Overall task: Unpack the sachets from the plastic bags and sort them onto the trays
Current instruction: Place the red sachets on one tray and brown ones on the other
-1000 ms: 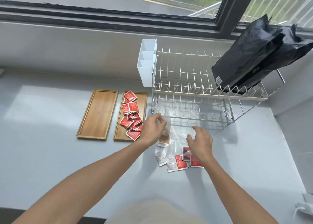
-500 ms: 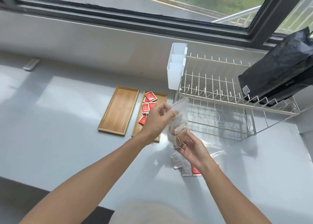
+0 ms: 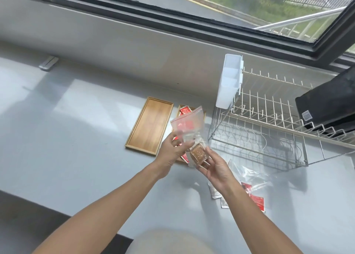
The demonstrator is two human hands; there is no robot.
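Observation:
Both hands hold a clear zip bag [image 3: 189,127] in the air above the counter. My left hand [image 3: 172,150] pinches its middle, and my right hand [image 3: 215,167] grips its lower end, where brown sachets [image 3: 197,153] show through the plastic. Behind the bag lie two wooden trays: the left tray [image 3: 149,126] holds nothing, and the right tray [image 3: 204,114], mostly hidden by the bag and my left hand, carries red sachets [image 3: 184,110]. Loose red and white sachets [image 3: 255,200] lie on the counter by my right forearm, next to an empty clear bag [image 3: 247,172].
A white wire dish rack [image 3: 269,123] with a white plastic caddy [image 3: 229,83] stands to the right of the trays. Black bags [image 3: 330,104] rest on the rack's right end. A wall and window run along the back of the grey counter [image 3: 76,138].
I lifted the clear bag off the counter with my left hand. My right hand left the loose sachets and took hold of the bag's lower end. The view swung left.

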